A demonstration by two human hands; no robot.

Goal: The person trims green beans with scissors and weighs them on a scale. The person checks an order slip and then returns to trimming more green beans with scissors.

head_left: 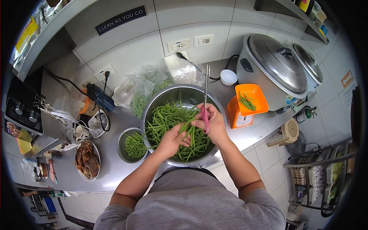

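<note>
Over a large steel bowl (145,115) heaped with green beans (165,119), both my hands work close together. My left hand (171,142) has its fingers curled round a small bunch of green beans (186,128). In my right hand (212,124) are scissors (205,115) with pink handles, their blades pointing up and away from the beans. The right fingertips meet the upper end of the bunch; whether they also grip it is unclear. Left of the large bowl, a smaller steel bowl (121,147) contains short cut bean pieces (135,145).
An orange kitchen scale (233,111) with a few beans in its tray stands right, near a large rice cooker (264,69) and a small white bowl (229,77). Behind lie plastic bags of beans (142,96). At left are a dish of dark cooked food (87,161) and a blue bottle (101,97).
</note>
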